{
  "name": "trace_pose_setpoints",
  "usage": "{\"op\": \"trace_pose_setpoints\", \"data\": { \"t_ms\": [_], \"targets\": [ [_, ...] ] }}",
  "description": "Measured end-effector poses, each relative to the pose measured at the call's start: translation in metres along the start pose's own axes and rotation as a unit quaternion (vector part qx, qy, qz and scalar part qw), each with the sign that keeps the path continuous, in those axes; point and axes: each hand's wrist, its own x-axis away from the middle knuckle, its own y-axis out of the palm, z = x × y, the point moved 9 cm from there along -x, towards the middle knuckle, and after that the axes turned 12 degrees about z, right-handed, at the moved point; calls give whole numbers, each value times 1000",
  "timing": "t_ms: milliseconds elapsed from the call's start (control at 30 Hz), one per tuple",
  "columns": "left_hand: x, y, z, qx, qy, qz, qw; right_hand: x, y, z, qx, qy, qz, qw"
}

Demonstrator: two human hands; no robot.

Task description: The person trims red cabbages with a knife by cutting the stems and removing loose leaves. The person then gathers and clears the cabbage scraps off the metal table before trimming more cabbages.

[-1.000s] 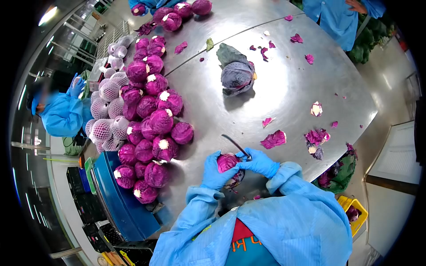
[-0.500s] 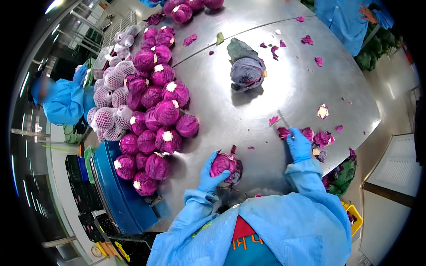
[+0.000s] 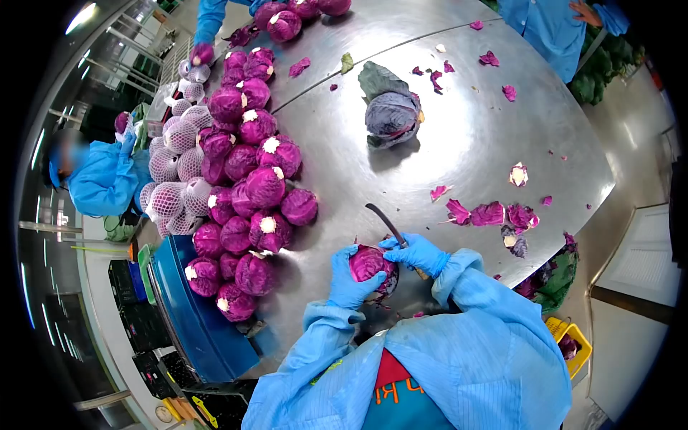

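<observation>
My left hand [image 3: 348, 281], in a blue glove, grips a red cabbage [image 3: 370, 264] close to my body above the steel table [image 3: 337, 186]. My gloved right hand [image 3: 418, 255] is closed around a knife [image 3: 385, 221] with a dark curved blade, which points up and away from me. The fingers of this hand rest at the cabbage's right side. Farther out on the table sits a darker purple cabbage [image 3: 393, 118] with a loose outer leaf. Trimmed purple leaves [image 3: 487, 213] lie to the right of my right hand.
Several trimmed red cabbages [image 3: 265, 186] are heaped at left, beside netted ones [image 3: 168, 199]. A blue bin [image 3: 197, 315] stands below them. A yellow basket [image 3: 584, 351] is at lower right. Co-workers in blue [image 3: 104, 175] stand at left, top and upper right [image 3: 537, 29].
My right hand, with the knife, has come left from the leaf scraps to the cabbage in my left hand. A co-worker's arm holding a cabbage now reaches in at the top left.
</observation>
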Motion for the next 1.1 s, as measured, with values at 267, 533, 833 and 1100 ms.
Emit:
{"op": "trace_pose_setpoints", "data": {
  "t_ms": [267,533,833,1100],
  "targets": [
    [-8,7,13,5,63,-72,995,-8,-5,-21,270,-314,113,903],
    [8,-3,8,66,97,-96,988,6,-110,-48,467,-215,354,782],
    [1,2,17,-40,110,-94,989,14,4,0,84,-82,58,991],
    [3,6,1,12,85,-101,991,-1,-11,-12,323,-264,182,891]
  ]
}}
